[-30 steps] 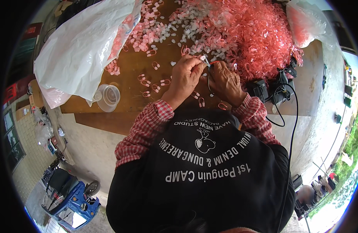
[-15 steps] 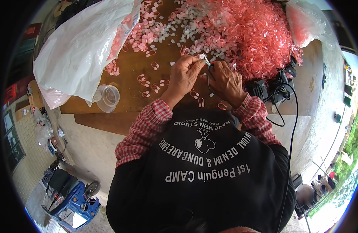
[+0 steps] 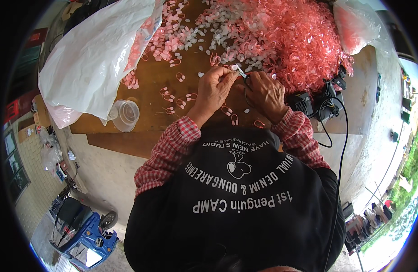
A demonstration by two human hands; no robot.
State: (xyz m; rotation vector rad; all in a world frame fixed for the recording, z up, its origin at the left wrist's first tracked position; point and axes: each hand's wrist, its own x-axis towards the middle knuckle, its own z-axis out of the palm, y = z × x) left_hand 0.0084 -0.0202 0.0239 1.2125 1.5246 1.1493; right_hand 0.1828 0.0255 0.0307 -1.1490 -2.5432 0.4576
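Over the near part of the brown table (image 3: 150, 97) my two hands meet, fingertips almost touching. My left hand (image 3: 213, 88) is closed in a pinch on a small pink plastic piece (image 3: 235, 67). Small scissors (image 3: 241, 72) with metal blades and dark handle loops are in my right hand (image 3: 266, 94), whose fingers wrap round them. The blades point at the piece by my left fingertips. Several pink U-shaped loops with pale tabs (image 3: 191, 96) lie beside my left wrist, and another pink loop (image 3: 259, 123) lies between my forearms.
A large heap of pink plastic loops (image 3: 304, 41) covers the far right, with whitish oval bits along its edge. White sacks (image 3: 91, 63) lie at left, near clear round tubs (image 3: 126, 115). Black adapters (image 3: 303, 103) with a hanging cable (image 3: 344, 149) sit at right.
The scissor blades and my right hand have shifted very slightly. My left hand keeps its pinch in nearly the same place.
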